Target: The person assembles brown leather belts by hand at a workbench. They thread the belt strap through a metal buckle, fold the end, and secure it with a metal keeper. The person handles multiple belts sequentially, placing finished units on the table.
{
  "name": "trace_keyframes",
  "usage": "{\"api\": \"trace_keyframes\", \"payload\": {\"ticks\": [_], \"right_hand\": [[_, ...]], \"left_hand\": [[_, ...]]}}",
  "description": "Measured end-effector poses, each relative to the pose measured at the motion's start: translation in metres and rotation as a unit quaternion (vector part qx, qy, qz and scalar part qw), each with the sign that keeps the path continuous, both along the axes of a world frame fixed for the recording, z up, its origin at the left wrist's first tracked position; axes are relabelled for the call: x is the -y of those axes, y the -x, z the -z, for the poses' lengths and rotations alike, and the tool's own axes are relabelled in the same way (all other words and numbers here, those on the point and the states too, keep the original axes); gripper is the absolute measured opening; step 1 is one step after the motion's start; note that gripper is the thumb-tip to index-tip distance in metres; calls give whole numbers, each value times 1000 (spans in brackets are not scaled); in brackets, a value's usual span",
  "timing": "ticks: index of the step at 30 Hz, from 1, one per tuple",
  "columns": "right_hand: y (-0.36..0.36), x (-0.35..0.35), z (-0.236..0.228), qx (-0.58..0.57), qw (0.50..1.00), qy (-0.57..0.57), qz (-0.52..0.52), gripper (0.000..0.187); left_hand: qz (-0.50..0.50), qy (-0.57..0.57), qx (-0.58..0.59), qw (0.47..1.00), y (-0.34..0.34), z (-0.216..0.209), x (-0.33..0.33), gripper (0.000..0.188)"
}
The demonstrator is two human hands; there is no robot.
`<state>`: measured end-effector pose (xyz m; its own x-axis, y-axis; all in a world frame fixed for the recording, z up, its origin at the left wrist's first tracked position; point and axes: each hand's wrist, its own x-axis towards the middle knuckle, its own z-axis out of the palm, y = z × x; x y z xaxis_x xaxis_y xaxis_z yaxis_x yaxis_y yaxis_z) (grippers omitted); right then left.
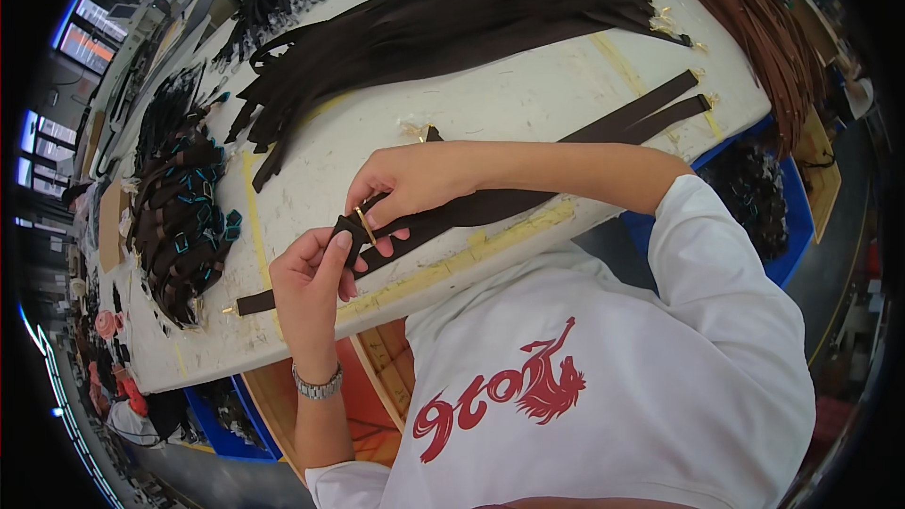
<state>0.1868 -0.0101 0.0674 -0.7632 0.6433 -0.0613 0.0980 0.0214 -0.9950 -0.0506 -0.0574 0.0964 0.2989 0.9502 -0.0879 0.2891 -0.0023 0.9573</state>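
Note:
In front of me, over the near part of the table, my two hands meet at the looped end of a dark brown strap (345,238). My left hand (304,269) pinches that end between thumb and fingers. Close beside it, my right hand (415,179) is closed on the strap, its fingertips at a thin gold-coloured metal piece (365,225). The exact form of this piece is partly hidden by the fingers. More dark brown straps (641,113) run from under my right forearm toward the right, and one strap end (255,303) shows left of my left hand.
A large pile of dark straps (452,24) lies across the far side of the white table (424,113). Strap bundles with blue-edged parts (184,226) stand at the left. Brown cords (745,19) hang over the right end, above a blue bin (801,217).

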Motion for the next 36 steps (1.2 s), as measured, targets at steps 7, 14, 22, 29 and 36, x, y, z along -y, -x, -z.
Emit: {"api": "trace_keyframes", "payload": {"ticks": [7,14,22,29,36], "right_hand": [[-4,4,-9,8,999,22,22,25],[-5,5,-12,33,999,18,28,26],[-1,3,-8,11,999,17,29,27],[8,15,-13,72,992,-80,70,24],[23,18,1,87,979,-170,68,22]], "left_hand": [[-26,1,20,999,-5,-6,4,21],[77,77,37,993,10,0,-7,20],[80,40,40,995,12,1,-4,24],[127,69,-56,988,15,-11,-12,25],[200,109,-96,969,17,2,-15,23]]}}
